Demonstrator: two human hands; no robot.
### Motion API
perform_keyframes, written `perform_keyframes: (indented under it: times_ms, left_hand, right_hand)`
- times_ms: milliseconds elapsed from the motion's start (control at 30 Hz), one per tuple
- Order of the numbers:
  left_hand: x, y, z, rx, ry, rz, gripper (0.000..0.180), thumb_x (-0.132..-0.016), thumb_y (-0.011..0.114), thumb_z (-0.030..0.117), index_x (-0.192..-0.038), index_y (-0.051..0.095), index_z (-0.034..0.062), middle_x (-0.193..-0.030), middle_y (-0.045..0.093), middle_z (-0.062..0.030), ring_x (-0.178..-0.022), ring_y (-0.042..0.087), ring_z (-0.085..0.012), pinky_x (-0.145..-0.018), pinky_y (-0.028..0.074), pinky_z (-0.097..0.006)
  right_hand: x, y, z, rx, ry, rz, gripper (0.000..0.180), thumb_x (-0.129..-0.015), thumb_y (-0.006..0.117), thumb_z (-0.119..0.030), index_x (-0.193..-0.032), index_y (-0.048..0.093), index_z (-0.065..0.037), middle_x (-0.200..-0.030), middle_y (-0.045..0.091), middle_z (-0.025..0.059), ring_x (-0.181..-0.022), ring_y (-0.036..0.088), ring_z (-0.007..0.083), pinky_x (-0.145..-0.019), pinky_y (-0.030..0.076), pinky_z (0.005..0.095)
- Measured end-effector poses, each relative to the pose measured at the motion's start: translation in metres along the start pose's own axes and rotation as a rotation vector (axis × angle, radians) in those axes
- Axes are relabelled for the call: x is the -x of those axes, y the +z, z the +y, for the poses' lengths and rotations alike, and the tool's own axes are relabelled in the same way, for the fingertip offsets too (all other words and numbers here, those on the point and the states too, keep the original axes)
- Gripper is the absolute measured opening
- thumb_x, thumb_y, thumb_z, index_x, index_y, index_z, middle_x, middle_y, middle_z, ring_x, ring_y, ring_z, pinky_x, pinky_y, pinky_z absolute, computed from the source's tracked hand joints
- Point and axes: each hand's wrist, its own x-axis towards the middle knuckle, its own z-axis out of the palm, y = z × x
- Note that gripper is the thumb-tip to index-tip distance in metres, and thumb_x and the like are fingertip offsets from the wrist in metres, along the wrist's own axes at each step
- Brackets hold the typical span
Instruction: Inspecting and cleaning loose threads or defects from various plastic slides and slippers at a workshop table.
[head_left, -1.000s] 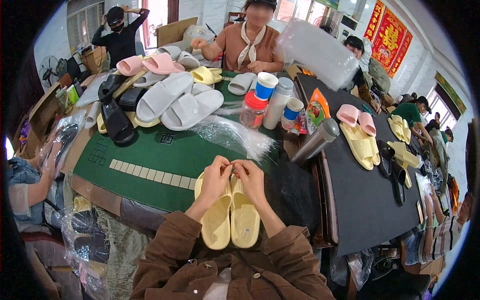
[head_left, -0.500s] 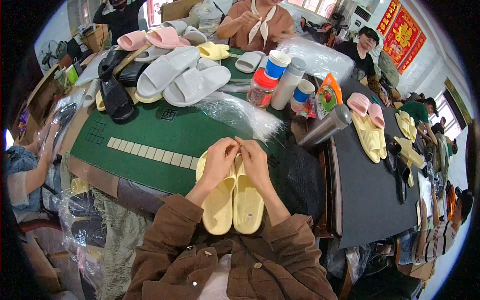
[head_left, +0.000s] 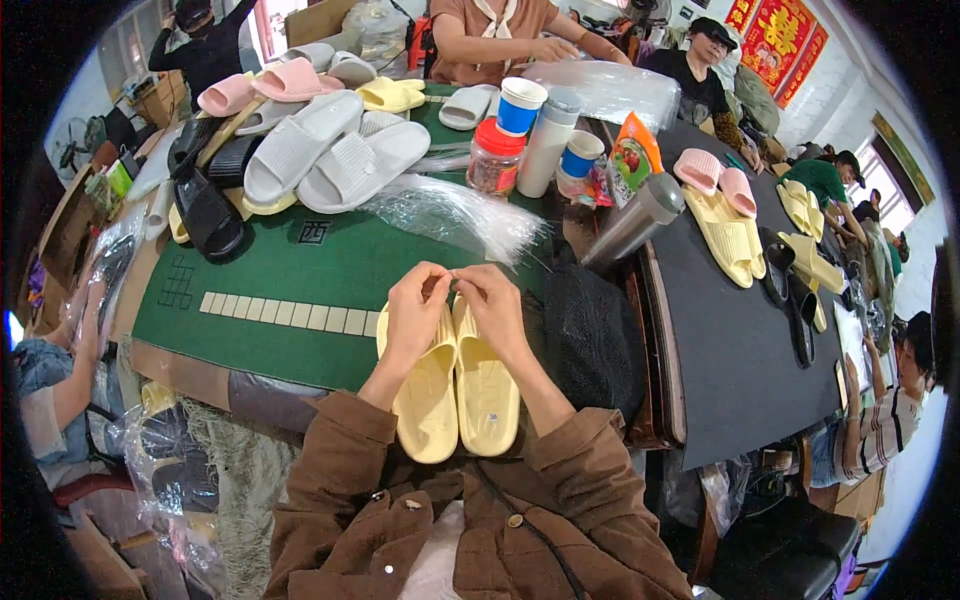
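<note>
A pair of pale yellow slippers (head_left: 427,412) stands side by side at the near edge of the green table mat (head_left: 290,355), heels toward me. Over their toe ends are both my hands. My left hand (head_left: 414,308) is closed in a pinch, its fingertips meeting those of my right hand (head_left: 494,308), which is pinched too. Whatever lies between the fingertips is too small to make out. My hands hide most of the slippers' straps and toes. Just beyond them lies a bundle of clear plastic bags or strips (head_left: 460,215).
Grey, pink, yellow and black slippers (head_left: 300,145) are heaped at the back left. A red-lidded jar (head_left: 496,158), cups, a grey bottle (head_left: 549,145) and a steel flask (head_left: 633,222) stand back right. More slippers lie on the dark table (head_left: 740,370) at right. Several people sit around.
My view has shifted slightly, while my hands stay pinched together over the slippers. The person across the table has lowered their hands toward the clear plastic.
</note>
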Motion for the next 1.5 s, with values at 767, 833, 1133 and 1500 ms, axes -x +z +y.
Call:
perform_keyframes:
  times_ms: [767, 833, 1133, 1500]
  left_hand:
    - [0.004, 0.002, -0.019, -0.094, 0.059, -0.028, 0.014, -0.083, 0.059, 0.015, -0.084, 0.060, 0.0009, -0.080, 0.060, -0.0168, -0.075, 0.060, -0.0333, -0.065, 0.046, -0.039]
    - [0.004, 0.003, -0.021, -0.127, 0.086, -0.011, 0.012, -0.084, 0.058, 0.013, -0.085, 0.059, 0.0009, -0.079, 0.060, -0.0160, -0.075, 0.061, -0.0319, -0.066, 0.047, -0.039]
    - [0.007, 0.007, -0.018, -0.080, 0.125, 0.034, 0.011, -0.082, 0.058, 0.009, -0.085, 0.051, 0.0014, -0.076, 0.057, -0.0127, -0.073, 0.059, -0.0303, -0.064, 0.046, -0.038]
    - [0.006, 0.010, -0.024, -0.104, 0.057, 0.020, 0.012, -0.081, 0.060, 0.008, -0.081, 0.051, 0.0010, -0.076, 0.057, -0.0138, -0.072, 0.058, -0.0313, -0.063, 0.045, -0.040]
  right_hand:
    - [-0.001, 0.002, 0.004, -0.006, 0.078, 0.001, 0.014, -0.086, 0.061, -0.004, -0.098, 0.066, 0.002, -0.092, 0.066, 0.0087, -0.083, 0.060, 0.0134, -0.075, 0.048, 0.0261]
    - [-0.001, 0.002, 0.003, -0.026, 0.077, -0.017, 0.013, -0.088, 0.058, -0.003, -0.097, 0.064, 0.003, -0.090, 0.065, 0.0065, -0.082, 0.059, 0.0118, -0.075, 0.048, 0.0252]
    - [-0.001, 0.001, 0.011, -0.014, 0.102, -0.029, 0.011, -0.092, 0.057, -0.006, -0.096, 0.061, 0.003, -0.083, 0.063, 0.0029, -0.073, 0.057, 0.0078, -0.066, 0.047, 0.0225]
    - [-0.001, 0.001, 0.009, -0.143, 0.142, -0.014, 0.011, -0.093, 0.053, -0.007, -0.098, 0.058, 0.002, -0.088, 0.063, 0.0052, -0.076, 0.058, 0.0090, -0.065, 0.048, 0.0231]
